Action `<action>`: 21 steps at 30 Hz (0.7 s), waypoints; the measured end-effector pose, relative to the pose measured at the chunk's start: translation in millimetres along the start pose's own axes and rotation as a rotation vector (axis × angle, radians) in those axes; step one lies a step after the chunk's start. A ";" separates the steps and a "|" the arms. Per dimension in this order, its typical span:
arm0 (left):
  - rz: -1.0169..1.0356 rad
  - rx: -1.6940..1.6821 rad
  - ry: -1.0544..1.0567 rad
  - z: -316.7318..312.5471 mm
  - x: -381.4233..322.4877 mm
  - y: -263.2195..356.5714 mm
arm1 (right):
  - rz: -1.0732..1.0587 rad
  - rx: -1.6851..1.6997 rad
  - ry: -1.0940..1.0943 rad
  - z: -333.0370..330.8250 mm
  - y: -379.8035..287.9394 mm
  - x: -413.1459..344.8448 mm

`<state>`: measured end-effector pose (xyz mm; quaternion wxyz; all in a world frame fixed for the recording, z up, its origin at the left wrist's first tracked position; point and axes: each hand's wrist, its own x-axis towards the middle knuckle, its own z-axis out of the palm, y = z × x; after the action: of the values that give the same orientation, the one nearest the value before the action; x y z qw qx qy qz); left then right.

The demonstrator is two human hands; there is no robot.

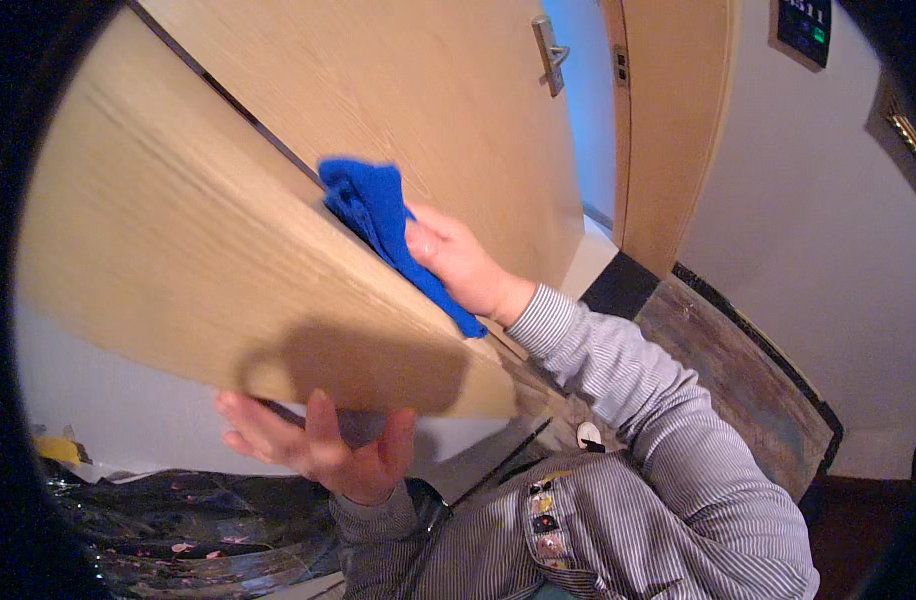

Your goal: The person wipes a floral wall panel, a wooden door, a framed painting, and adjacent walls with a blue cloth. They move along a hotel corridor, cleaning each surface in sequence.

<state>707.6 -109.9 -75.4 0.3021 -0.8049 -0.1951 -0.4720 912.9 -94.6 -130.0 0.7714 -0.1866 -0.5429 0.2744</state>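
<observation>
My right hand (458,259) grips a folded blue cloth (379,217) and presses it along the edge of a light wooden door frame (202,247). Behind the cloth is the light wooden door (428,97), which stands ajar with its metal lever handle (552,56) at the far side. My left hand (338,450) is lower down, palm up with fingers spread, near the frame's outer edge. It holds nothing; whether its fingertips touch the frame, I cannot tell. A dark shadow falls on the frame between my hands.
A second door frame (668,127) rises at the right beside a pale wall (773,225) bearing a dark sign (801,31) with writing. A black plastic bag (180,525) lies at lower left. Brownish patterned flooring (735,375) extends at right, and a white shoe tip (588,433) shows below.
</observation>
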 end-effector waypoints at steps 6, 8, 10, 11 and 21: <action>0.000 0.012 0.045 3.7 -7.3 -0.4 | 1.035 -0.101 0.321 -42.8 81.8 -97.1; -0.003 -0.005 0.061 4.2 -9.3 0.1 | 1.221 -0.126 0.401 -48.4 85.0 -124.2; -0.014 -0.034 0.092 4.5 -10.0 0.8 | 1.151 -0.176 0.364 -45.4 76.1 -122.4; -0.016 -0.031 0.082 4.7 -9.8 1.2 | 1.188 -0.200 0.403 -39.2 66.2 -113.8; -0.044 -0.059 0.072 7.8 -9.3 6.4 | -0.089 -0.017 -0.052 12.2 -14.9 47.4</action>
<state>711.9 -109.7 -88.4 0.2746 -0.7914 -0.1880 -0.5127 917.0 -76.8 -82.2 0.7670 -0.1617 -0.5728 0.2400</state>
